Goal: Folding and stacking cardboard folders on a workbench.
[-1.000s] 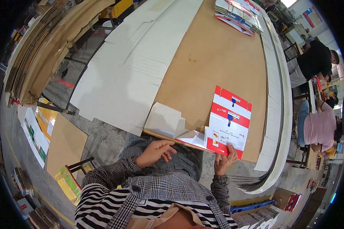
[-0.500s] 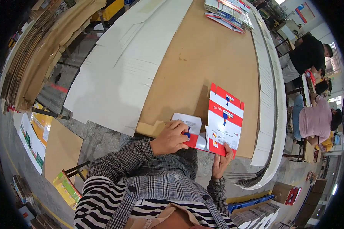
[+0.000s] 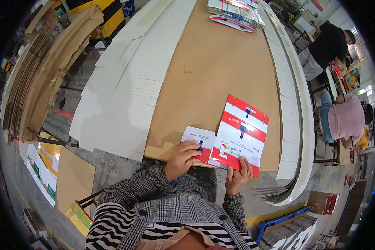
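A red-and-white printed cardboard carton [image 3: 242, 137], partly unfolded, lies at the near edge of the brown table. It has a tall right section with slotted flaps and a smaller left panel, joined along the bottom by a red strip. My left hand [image 3: 181, 160] grips the lower left corner of the small panel, fingers on its face. My right hand [image 3: 238, 176] holds the bottom edge of the tall section, its fingertips on the printed side. Whatever the right thumb touches is hard to make out.
Flattened cartons [image 3: 235, 16] lie stacked at the table's far end. White card sheets [image 3: 121, 83] cover its left side, and a white strip [image 3: 293, 100] borders its right. Brown cardboard [image 3: 41, 83] stands far left. Two people [image 3: 348, 116] work at right. A blue-edged crate [image 3: 279, 227] sits lower right.
The carton lies flatter, with its left panel opened out and turned face up. My left hand has slid slightly left along it; more of my right fingers rest on the face.
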{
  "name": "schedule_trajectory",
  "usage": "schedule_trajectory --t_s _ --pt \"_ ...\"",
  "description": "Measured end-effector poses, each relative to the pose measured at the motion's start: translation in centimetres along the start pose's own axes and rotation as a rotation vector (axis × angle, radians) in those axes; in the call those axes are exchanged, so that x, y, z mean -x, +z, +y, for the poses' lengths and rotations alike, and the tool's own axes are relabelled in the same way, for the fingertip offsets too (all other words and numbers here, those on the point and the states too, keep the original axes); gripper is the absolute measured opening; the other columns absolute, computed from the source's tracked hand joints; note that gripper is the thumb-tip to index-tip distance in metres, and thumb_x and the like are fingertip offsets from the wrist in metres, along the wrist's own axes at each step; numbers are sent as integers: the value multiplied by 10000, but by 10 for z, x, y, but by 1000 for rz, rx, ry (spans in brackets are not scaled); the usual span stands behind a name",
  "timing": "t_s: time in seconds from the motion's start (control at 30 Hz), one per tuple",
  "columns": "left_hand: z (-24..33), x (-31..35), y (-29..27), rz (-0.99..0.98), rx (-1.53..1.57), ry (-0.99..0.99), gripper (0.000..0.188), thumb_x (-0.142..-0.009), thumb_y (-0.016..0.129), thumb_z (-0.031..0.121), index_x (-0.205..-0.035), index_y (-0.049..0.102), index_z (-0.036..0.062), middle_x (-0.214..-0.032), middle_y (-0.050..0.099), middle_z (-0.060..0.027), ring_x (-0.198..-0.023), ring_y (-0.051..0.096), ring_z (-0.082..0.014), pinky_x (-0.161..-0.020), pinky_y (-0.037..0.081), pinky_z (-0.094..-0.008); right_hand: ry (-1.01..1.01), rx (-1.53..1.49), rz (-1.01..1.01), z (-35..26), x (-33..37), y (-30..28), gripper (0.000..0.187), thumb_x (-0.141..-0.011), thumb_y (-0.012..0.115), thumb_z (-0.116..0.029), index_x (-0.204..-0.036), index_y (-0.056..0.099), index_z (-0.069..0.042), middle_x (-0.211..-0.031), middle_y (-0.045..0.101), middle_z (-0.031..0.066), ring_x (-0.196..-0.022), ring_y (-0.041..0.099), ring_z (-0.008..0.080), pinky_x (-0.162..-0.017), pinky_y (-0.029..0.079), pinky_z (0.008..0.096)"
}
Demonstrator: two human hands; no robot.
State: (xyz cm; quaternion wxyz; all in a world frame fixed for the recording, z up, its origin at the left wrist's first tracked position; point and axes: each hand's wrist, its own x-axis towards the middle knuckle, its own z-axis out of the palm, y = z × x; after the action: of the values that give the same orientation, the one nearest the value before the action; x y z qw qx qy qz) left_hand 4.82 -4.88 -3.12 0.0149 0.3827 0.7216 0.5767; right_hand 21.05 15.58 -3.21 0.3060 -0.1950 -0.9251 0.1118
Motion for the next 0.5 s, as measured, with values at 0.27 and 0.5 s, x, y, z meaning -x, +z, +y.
schedule_trajectory --t_s 0.27,0.5 --pt "7 -5 7 -53 -144 -71 222 -759 760 75 -955 680 11 -1159 653 -140 -1198 571 -331 -1071 417 -464 -30 -40 -1 13 22 12 441 -845 760 -300 -633 452 -67 -1350 598 113 -1283 495 334 -1047 296 504" --pt "10 -8 10 -104 -273 -25 243 -701 759 76 -911 658 7 -1142 605 -143 -1161 530 -362 -1011 428 -473 -58 -34 0 12 21 13 437 -819 790 -281 -644 449 -71 -1362 592 109 -1291 491 329 -1041 305 495"
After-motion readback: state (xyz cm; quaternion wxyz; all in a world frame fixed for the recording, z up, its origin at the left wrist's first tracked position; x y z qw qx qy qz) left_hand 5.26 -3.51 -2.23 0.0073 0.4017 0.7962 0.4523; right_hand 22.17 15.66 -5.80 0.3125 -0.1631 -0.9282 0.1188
